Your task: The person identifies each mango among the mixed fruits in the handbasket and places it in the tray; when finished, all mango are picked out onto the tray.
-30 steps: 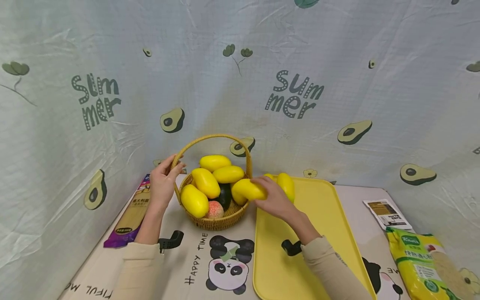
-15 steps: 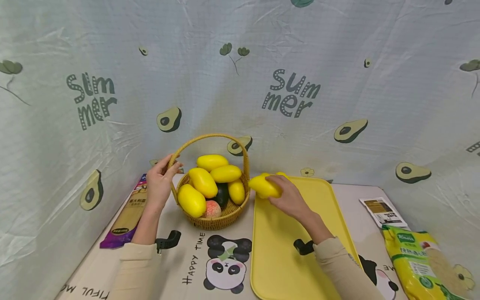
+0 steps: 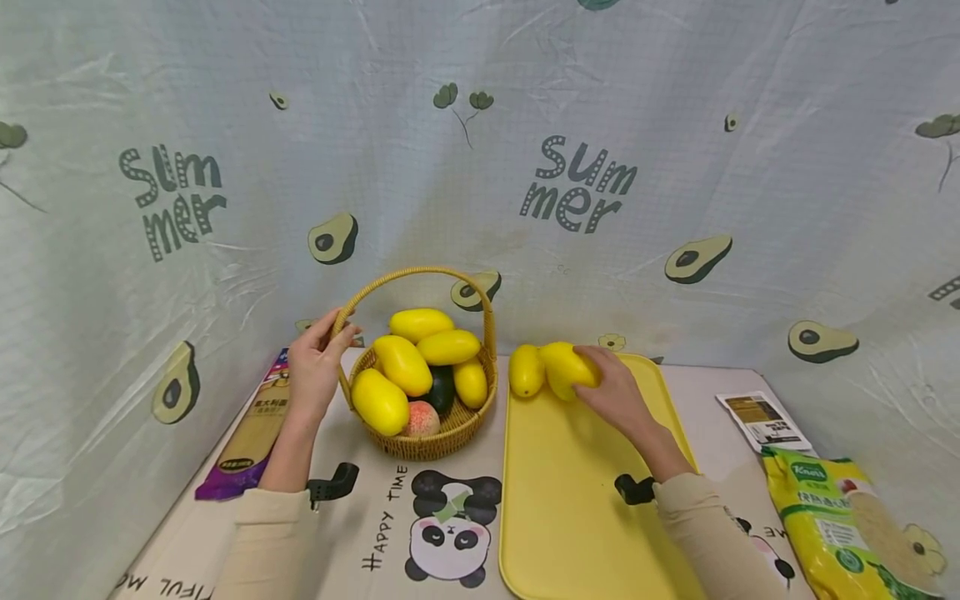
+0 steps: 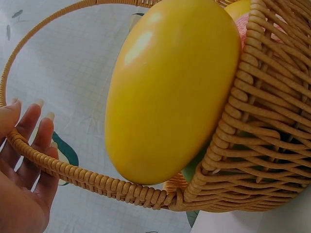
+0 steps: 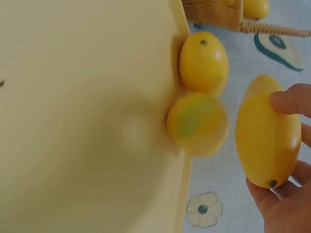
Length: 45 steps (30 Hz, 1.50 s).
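Observation:
My left hand (image 3: pixel 313 367) grips the arched handle (image 4: pixel 87 177) of a wicker basket (image 3: pixel 427 446) at its left side, thumb on one side and fingers on the other. Several yellow mangoes (image 3: pixel 381 402), a dark green avocado (image 3: pixel 442 390) and a pinkish peach (image 3: pixel 422 419) lie in the basket. Over the far end of a yellow tray (image 3: pixel 577 500), my right hand (image 3: pixel 618 390) holds a mango (image 5: pixel 267 136) between thumb and fingers. Two more mangoes lie side by side at the tray's far edge, one yellow mango (image 5: pixel 204 63) and one green-tinged mango (image 5: pixel 197 124); the head view hides the latter behind the held one.
Left of the basket lies a purple-ended pasta pack (image 3: pixel 251 433). To the tray's right are a small white pouch (image 3: pixel 763 422) and a yellow-green Knorr bag (image 3: pixel 840 517). A printed curtain (image 3: pixel 420 167) hangs close behind the basket and tray.
My right hand has carried the mango out of the basket and rightward over the tray's far end. My left hand keeps its grip on the handle. The head view has shifted slightly.

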### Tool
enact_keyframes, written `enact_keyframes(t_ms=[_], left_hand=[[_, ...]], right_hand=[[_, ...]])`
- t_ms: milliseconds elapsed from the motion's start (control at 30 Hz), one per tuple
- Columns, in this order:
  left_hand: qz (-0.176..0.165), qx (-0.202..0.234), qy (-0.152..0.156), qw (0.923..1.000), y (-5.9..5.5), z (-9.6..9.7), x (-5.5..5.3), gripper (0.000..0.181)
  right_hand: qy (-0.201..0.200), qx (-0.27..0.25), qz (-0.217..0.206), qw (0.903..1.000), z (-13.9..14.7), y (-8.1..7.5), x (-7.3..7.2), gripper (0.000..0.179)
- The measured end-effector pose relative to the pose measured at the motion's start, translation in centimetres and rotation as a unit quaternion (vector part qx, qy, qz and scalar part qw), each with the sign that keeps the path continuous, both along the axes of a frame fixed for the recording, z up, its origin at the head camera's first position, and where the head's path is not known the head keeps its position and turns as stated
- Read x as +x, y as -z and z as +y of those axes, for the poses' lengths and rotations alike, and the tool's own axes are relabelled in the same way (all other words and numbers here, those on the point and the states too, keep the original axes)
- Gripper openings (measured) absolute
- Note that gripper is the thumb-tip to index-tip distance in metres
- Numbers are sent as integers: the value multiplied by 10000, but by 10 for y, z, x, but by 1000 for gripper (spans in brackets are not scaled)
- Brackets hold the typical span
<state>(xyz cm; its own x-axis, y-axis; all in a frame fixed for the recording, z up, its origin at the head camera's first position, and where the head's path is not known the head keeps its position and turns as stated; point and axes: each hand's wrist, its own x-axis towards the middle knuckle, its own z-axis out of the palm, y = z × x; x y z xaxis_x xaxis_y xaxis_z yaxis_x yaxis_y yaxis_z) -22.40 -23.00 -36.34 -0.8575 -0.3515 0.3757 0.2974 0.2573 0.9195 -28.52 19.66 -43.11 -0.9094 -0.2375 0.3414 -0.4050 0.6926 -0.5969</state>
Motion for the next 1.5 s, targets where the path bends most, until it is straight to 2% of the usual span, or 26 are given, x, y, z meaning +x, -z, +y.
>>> enact_keyframes(t_ms=[133,300,600,767,967,1233,1500], left_hand=[[28,-88,-28,10000,6,-4,-6,36],[78,-154,-63,9998,5,-4,-6,37],[101,-122,18,9999,6,-2,-6,37],[176,-82,-6,9998,8,0,-5,37],[207,-91,-56,9997,6,1,-5,37],[282,-8,48,9996,6,0,-7,37],[239,57,11,9997,6,-1,-4,37]], right_hand=[[290,-11,5,9996,13,5,-5,59],[604,-102,9,9981,26,16,-11,61],[1089,95,-521,9926,44,39,-18,63],[1158,327,-661,9905,46,45,-19,62],[1131,443,-389,9918,40,48,-22,55],[1228,414,-747,9887,29,45,-22,56],[1175,579,-527,9900,23,44,-22,55]])
